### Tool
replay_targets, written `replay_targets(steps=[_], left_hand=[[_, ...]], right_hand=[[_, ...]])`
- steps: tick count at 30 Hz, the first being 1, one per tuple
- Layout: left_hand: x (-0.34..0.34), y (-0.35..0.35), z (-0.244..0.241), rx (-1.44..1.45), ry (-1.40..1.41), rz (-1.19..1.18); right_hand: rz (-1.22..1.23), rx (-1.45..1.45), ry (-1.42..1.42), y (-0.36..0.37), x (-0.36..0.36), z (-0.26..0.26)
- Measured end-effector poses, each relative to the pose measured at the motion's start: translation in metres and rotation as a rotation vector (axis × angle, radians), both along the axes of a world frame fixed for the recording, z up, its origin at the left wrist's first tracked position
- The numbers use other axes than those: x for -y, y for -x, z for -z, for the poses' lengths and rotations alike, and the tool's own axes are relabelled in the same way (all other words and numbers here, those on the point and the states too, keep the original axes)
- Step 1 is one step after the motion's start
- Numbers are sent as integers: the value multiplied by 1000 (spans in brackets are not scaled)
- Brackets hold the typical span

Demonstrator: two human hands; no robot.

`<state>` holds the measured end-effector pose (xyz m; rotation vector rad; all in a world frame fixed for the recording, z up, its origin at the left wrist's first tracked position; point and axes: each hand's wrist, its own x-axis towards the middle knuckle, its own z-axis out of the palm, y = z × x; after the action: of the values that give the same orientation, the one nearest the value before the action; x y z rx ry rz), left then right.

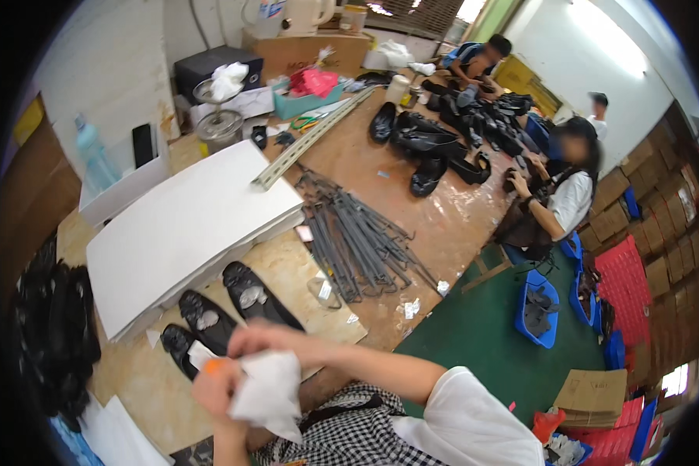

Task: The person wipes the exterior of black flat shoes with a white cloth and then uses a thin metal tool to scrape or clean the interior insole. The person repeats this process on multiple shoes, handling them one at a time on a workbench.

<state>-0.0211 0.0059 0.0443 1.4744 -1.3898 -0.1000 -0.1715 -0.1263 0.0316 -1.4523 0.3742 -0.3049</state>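
Observation:
My left hand grips a crumpled sheet of white paper, and something orange shows at its fingers. Just above the paper is my right hand, blurred, its fingers bent; whether it holds anything is unclear. Several black shoes with crumpled paper in their openings lie on the pale board beyond my hands. A thick stack of white paper sheets rests behind those shoes. To its right, a pile of dark metal rods with hooked ends is spread on the brown tabletop.
A slotted metal angle bar touches the paper stack. More black shoes lie farther along the table, where two people sit. Black plastic-wrapped items are at left. Blue baskets stand on the green floor, near cardboard boxes.

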Motion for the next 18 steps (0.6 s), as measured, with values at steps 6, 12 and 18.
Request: replay_targets(steps=[6, 12, 18], left_hand=[[-18, -34, 42, -749, -129, -178], [-75, -36, 51, 214, -312, -198], [-65, 33, 68, 214, -339, -110]], right_hand=[[-65, 105, 945, -52, -45, -12], [-22, -140, 196, -102, -3, 12], [-98, -87, 1648, -158, -47, 75]])
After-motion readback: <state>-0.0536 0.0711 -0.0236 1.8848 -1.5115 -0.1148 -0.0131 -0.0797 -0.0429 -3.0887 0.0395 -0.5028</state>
